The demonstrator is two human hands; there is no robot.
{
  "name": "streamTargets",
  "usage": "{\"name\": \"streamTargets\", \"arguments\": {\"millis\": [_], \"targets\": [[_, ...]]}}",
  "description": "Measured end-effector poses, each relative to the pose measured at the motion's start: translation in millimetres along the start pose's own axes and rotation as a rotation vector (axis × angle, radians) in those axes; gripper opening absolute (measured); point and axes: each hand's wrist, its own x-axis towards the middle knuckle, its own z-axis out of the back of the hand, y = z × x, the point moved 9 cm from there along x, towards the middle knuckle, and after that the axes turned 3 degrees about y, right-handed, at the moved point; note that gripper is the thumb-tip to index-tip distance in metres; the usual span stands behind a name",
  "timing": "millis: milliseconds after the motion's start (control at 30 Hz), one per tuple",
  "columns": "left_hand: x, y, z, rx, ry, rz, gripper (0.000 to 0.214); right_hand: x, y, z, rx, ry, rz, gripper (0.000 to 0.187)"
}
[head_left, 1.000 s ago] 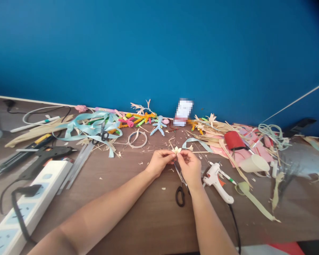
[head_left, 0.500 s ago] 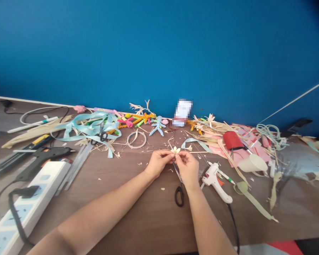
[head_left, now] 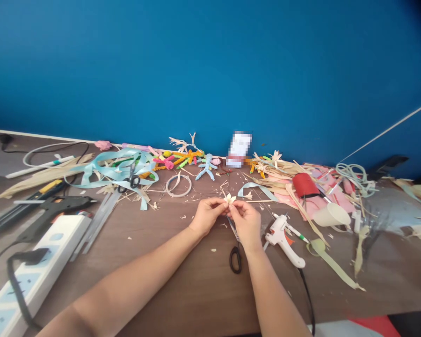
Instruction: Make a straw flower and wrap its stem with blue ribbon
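A small cream-white flower (head_left: 229,199) with pointed petals is pinched between both hands above the middle of the table. My left hand (head_left: 208,215) grips it from the left with thumb and fingertips. From the right, my right hand (head_left: 246,221) closes thumb and forefinger on its base. The fingers hide the underside of the flower. Below my right hand lie scissors (head_left: 235,260); one black handle loop shows, and part of the blades is covered. To the right of that hand a white glue gun (head_left: 285,241) rests on its side.
At the left stand a white power strip (head_left: 52,262) and a black glue gun (head_left: 52,215) beside clear glue sticks (head_left: 98,224). Pale blue ribbon (head_left: 101,164) and colourful craft pieces line the wall. A red spool (head_left: 306,186), a white cup (head_left: 332,215) and pale strips (head_left: 333,267) lie right.
Both hands keep their pinch on the flower, which has turned slightly. The whole view has shifted a little, moving the table's things slightly left.
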Motion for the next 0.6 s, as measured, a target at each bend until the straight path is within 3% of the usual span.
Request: {"name": "streamTargets", "arguments": {"millis": [233, 600], "targets": [[-0.7, -3.9, 2.5, -0.036, -0.042, -0.021, 0.019, 0.2, -1.8, -3.5, -0.094, 0.017, -0.006, 0.013], [-1.3, -5.1, -5.1, 0.031, 0.079, -0.009, 0.022, 0.9, -1.7, -3.6, -0.073, 0.060, -0.010, 0.014]]}}
